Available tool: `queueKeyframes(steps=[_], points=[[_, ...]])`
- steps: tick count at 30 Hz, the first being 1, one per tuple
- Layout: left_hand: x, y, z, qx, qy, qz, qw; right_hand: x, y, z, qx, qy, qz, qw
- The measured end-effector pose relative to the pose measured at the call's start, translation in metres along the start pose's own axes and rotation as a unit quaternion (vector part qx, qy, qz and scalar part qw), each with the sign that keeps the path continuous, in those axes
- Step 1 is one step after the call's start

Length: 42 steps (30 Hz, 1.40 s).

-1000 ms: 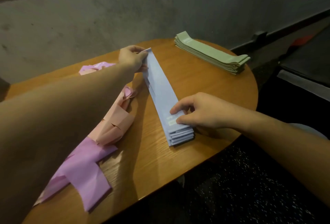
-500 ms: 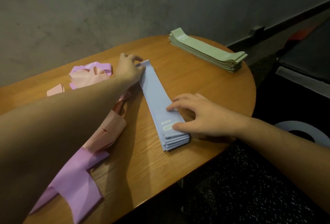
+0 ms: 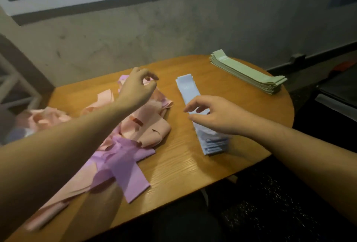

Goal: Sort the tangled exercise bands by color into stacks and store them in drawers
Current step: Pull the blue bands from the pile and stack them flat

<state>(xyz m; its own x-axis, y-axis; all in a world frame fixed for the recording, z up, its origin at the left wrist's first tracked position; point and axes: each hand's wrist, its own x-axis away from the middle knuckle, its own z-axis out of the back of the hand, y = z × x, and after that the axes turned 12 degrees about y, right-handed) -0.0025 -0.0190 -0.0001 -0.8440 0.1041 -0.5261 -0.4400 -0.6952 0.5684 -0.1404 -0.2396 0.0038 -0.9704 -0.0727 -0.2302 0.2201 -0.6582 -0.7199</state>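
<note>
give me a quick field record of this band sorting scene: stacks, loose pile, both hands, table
table: rounded wooden tabletop
sorted stack 1: flat green exercise bands, far right edge
sorted stack 2: flat light blue exercise bands, centre
unsorted pile: tangled pink and purple bands, left half
left hand: raised above the pile, fingers loosely curled, holding nothing
right hand: above the blue stack, fingers relaxed, contact unclear
drawers: none visible
</note>
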Motion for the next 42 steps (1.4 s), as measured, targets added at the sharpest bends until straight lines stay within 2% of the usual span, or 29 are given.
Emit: queueKeyframes(steps=[7,10,17,23,27,32,38,42], points=[[0.082,-0.052,0.099,-0.017,0.030,0.025,0.999,-0.014,-0.064,-0.054,-0.031,-0.037,0.059,0.997],[0.118,-0.071,0.137,-0.053,0.044,0.015,0.998,-0.022,-0.092,-0.083,-0.031,-0.059,0.084,0.994],[0.180,-0.119,0.195,-0.140,0.062,0.071,0.986,-0.028,-0.147,-0.149,-0.057,-0.096,0.117,0.987],[0.196,-0.155,0.200,-0.110,0.076,0.148,0.980,-0.043,-0.175,-0.196,-0.051,-0.085,0.128,0.987],[0.198,-0.168,0.202,-0.062,0.128,0.190,0.971,-0.056,-0.188,-0.227,-0.037,-0.113,0.146,0.982],[0.202,-0.172,0.199,-0.029,0.142,0.193,0.970,-0.080,-0.207,-0.265,-0.001,-0.125,0.166,0.978],[0.199,-0.174,0.201,0.008,0.170,0.204,0.964,-0.113,-0.230,-0.322,0.008,-0.084,0.171,0.982],[0.199,-0.175,0.199,0.023,0.184,0.228,0.956,-0.125,-0.230,-0.356,0.011,-0.046,0.128,0.991]])
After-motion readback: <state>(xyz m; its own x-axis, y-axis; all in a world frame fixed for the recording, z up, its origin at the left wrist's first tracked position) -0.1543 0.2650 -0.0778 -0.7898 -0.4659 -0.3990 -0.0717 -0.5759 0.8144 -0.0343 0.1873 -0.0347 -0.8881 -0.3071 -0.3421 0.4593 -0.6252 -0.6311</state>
